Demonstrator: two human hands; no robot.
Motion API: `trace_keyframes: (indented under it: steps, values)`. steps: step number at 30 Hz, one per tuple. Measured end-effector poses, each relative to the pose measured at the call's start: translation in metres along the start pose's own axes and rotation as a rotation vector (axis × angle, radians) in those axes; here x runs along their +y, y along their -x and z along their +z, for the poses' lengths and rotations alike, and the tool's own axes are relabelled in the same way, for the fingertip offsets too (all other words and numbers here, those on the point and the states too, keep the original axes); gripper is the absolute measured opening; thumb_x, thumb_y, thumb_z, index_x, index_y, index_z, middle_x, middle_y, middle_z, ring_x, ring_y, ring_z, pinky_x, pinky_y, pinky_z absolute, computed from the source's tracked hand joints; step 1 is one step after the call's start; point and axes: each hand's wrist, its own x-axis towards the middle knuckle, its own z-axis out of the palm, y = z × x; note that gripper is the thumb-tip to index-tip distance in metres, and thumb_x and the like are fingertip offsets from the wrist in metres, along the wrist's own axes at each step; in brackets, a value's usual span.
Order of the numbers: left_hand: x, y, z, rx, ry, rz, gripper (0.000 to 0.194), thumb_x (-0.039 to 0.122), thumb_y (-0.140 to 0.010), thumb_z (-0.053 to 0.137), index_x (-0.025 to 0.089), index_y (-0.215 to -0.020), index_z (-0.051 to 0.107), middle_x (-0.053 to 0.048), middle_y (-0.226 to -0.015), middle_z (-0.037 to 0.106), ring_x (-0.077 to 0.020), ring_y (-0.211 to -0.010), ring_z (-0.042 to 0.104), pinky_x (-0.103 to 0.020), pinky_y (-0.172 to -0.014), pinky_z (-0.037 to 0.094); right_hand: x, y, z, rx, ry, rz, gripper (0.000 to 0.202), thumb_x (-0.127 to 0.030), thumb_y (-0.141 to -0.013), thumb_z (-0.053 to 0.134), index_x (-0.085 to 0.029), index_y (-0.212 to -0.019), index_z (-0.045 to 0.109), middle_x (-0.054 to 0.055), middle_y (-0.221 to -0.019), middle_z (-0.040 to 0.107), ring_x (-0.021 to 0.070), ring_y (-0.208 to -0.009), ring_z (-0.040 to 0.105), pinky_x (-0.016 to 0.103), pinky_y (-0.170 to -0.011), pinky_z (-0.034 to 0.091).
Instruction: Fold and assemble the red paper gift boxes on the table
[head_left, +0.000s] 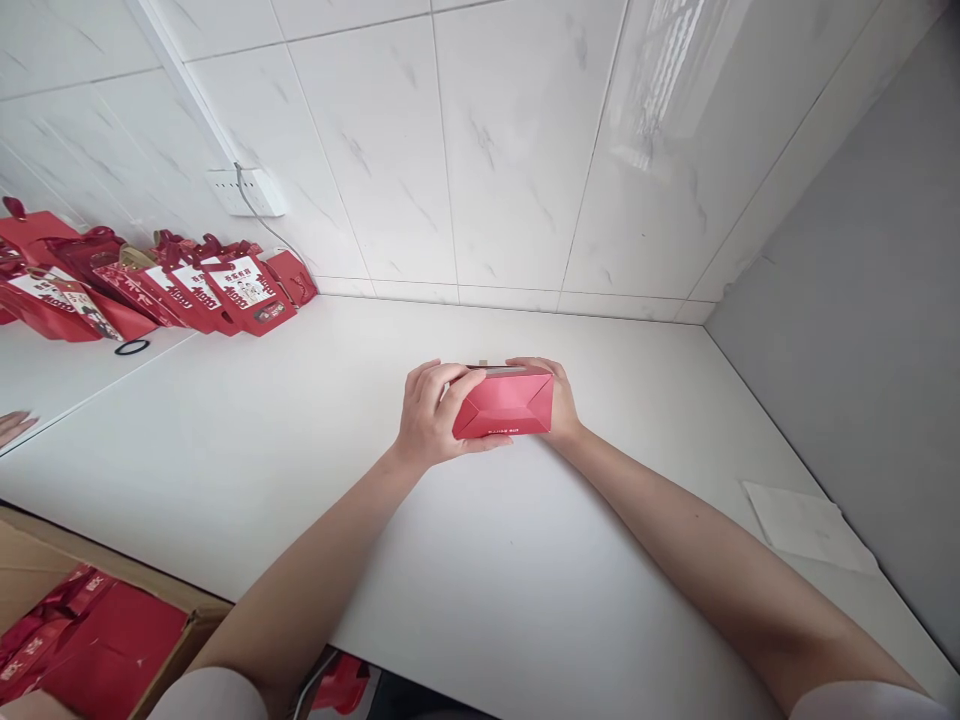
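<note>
A red paper box (504, 404) with folded creases on the side facing me is held above the white table. My left hand (439, 412) grips its left end, fingers over the top and thumb along the lower edge. Around the right end is my right hand (559, 398), its fingers partly hidden behind the box. Small white print shows along the box's lower edge.
Red gift bags (244, 290) with ribbons stand by the tiled wall at the left, near a black ring (132, 347). A carton (202, 612) of red bags is at lower left. White paper (806, 525) lies right. Another person's hand (15, 427) shows at the left edge.
</note>
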Motion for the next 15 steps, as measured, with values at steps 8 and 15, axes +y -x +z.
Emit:
trace_keyframes:
  steps: [8,15]
  values:
    - [-0.0024,0.0013,0.0002,-0.052,-0.110,0.079,0.080,0.070,-0.076,0.063,0.022,-0.137,0.048,-0.012,-0.115,0.066,-0.0275,-0.105,0.065,-0.046,-0.111,0.033,-0.0046,-0.0020,-0.0028,0.018,0.046,0.081,0.046,-0.036,-0.074,0.067,-0.027,-0.119,0.060,0.006,-0.125,0.064,0.0326,-0.097,0.063,0.052,-0.088,0.051]
    - [0.0043,-0.0017,-0.0017,-0.105,-0.114,0.131,0.071,0.064,-0.082,0.060,0.024,-0.140,0.049,-0.008,-0.117,0.069,-0.0267,-0.109,0.065,-0.048,-0.119,0.025,-0.0079,-0.0018,-0.0043,-0.008,0.135,0.004,0.034,-0.032,-0.078,0.061,-0.027,-0.111,0.063,0.006,-0.126,0.064,0.0292,-0.084,0.065,0.051,-0.086,0.051]
